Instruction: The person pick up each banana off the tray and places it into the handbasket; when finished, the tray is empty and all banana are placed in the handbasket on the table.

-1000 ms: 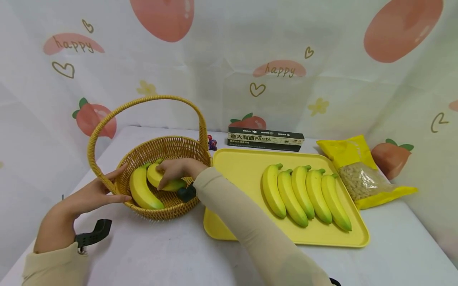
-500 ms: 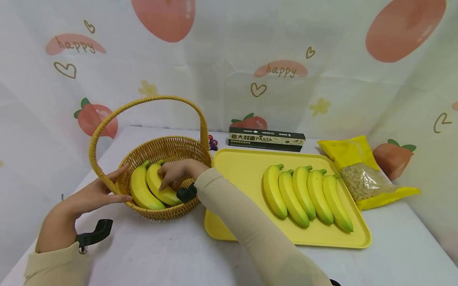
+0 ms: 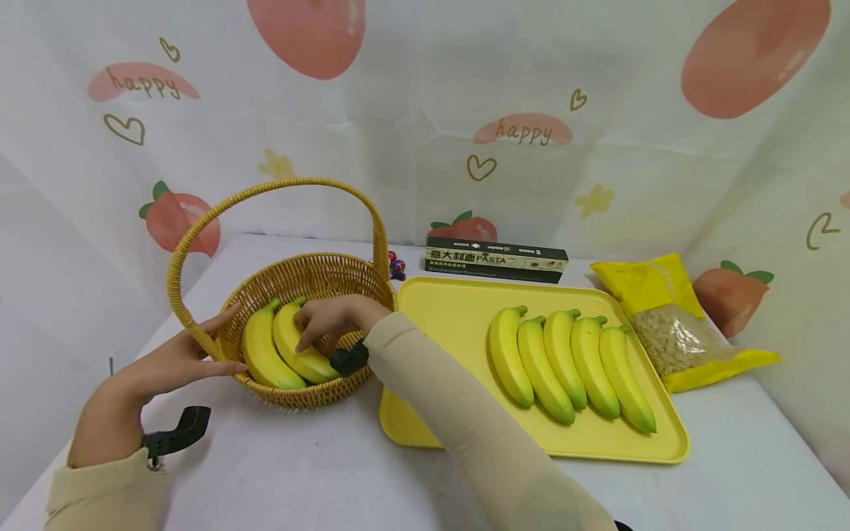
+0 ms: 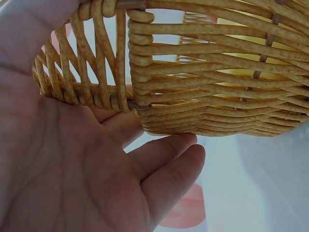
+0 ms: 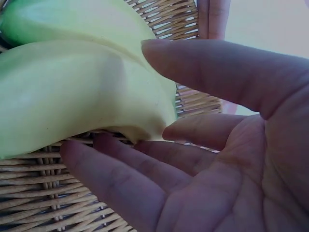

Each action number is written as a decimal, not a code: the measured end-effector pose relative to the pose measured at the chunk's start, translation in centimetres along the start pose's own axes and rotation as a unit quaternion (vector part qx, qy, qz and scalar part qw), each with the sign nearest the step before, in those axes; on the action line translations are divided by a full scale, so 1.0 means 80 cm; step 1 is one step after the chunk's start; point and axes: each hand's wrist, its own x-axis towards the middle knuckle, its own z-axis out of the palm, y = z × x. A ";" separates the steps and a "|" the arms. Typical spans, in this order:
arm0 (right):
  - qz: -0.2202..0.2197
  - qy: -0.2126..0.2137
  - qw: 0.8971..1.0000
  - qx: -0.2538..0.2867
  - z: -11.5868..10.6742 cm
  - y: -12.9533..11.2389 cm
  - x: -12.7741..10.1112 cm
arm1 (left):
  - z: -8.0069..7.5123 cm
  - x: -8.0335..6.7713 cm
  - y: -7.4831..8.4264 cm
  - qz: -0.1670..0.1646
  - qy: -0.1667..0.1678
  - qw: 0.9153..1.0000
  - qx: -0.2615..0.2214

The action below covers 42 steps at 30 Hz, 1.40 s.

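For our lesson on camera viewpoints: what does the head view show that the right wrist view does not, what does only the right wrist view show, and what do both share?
Only the head view shows the yellow tray with five bananas in a row, the pasta box, the yellow bag, and the left hand against the outside of the basket.

Only the right wrist view shows the palm and the fingers spread, loosely about one banana's end.

Both show the right hand at the two bananas in the basket and the wicker weave.
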 end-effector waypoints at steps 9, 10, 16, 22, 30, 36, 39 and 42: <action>0.001 0.015 1.000 -0.011 0.004 -0.003 -0.006 | 0.001 -0.001 0.000 -0.005 0.003 1.000 -0.001; 0.000 0.016 1.000 -0.012 0.004 -0.003 -0.005 | 0.000 -0.001 0.000 -0.003 0.000 1.000 -0.008; -0.007 0.024 1.000 -0.001 0.003 -0.003 -0.002 | 0.000 -0.001 0.001 -0.005 0.000 1.000 -0.008; -0.015 0.052 0.999 0.004 0.003 -0.003 -0.008 | 0.001 -0.001 0.003 -0.001 0.001 1.000 -0.008; -0.103 0.108 0.984 -0.097 0.001 0.002 -0.055 | 0.001 -0.001 0.003 0.002 0.000 1.000 -0.013; -0.149 0.176 0.970 -0.084 0.001 0.023 -0.103 | 0.001 -0.001 0.002 -0.006 0.000 1.000 -0.008; -0.157 0.208 0.964 -0.054 0.000 0.039 -0.120 | 0.001 -0.002 0.001 -0.003 0.000 1.000 -0.012; -0.161 0.234 0.958 -0.030 -0.003 0.059 -0.138 | 0.000 -0.003 0.002 0.001 0.002 1.000 -0.009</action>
